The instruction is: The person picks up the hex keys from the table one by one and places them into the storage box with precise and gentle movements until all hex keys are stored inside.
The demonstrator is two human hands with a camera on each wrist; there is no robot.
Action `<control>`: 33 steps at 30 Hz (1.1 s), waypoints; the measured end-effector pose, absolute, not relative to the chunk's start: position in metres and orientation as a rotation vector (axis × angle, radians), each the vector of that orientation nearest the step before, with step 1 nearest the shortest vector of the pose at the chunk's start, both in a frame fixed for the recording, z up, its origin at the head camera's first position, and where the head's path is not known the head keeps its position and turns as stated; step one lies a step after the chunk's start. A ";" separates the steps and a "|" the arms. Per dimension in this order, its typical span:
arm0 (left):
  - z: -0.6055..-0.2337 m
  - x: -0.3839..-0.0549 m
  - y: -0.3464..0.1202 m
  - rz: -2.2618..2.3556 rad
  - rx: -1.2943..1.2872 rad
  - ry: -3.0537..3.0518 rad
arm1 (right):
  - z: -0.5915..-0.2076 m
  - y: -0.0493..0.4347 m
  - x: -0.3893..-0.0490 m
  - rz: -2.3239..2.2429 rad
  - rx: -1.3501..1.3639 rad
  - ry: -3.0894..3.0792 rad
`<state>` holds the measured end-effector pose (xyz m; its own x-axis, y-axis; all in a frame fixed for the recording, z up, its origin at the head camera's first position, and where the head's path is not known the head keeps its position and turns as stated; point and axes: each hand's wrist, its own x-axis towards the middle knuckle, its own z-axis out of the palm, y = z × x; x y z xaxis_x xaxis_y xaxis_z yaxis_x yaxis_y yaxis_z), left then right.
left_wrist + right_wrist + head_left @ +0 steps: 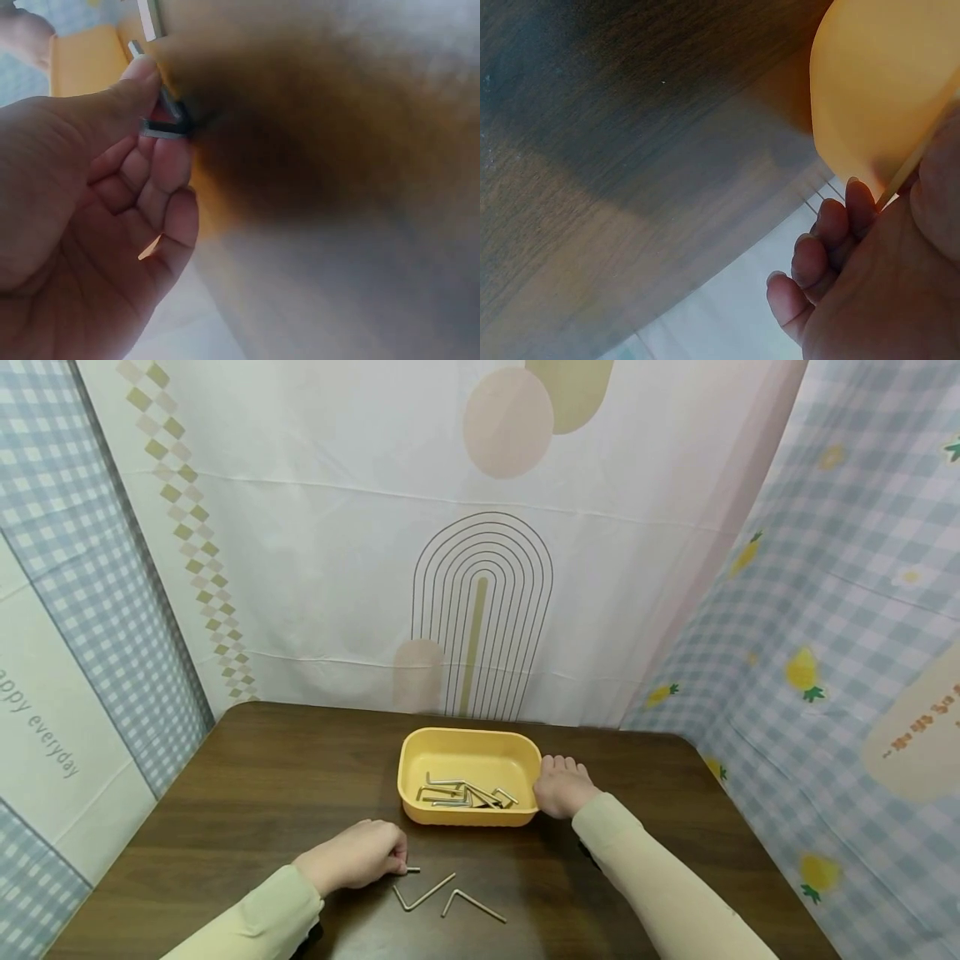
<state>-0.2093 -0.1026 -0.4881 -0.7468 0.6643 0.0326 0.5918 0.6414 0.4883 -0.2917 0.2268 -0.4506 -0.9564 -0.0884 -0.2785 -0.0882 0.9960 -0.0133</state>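
Observation:
My left hand (362,853) is low over the table, left of the yellow plastic bin (450,817). Its thumb and fingers pinch an L-shaped hex key (165,130); in the head view just a short end shows past the fingers. At the bin's right side, my right hand (564,787) grips the rim, which runs between thumb and fingers in the right wrist view. Several hex keys (447,802) lie jumbled inside the bin. Two more, a bent hex key (427,896) and another hex key (480,905), rest on the tabletop in front of it.
The dark wooden table (300,768) reaches back to a white patterned cloth (322,568). Blue checked cloth (847,610) hangs along the right side, and similar cloth hangs at the left.

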 end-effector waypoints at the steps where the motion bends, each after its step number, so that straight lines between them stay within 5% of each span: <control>1: -0.487 -0.209 -0.103 0.723 1.040 2.708 | -0.451 0.227 -0.292 0.000 -0.129 2.856; 19: -0.454 -0.220 -0.080 1.158 1.136 2.682 | -0.452 0.227 -0.292 -0.030 -0.116 2.867; 33: -0.449 -0.255 -0.057 1.414 0.863 2.732 | -0.450 0.226 -0.292 -0.036 -0.115 2.865</control>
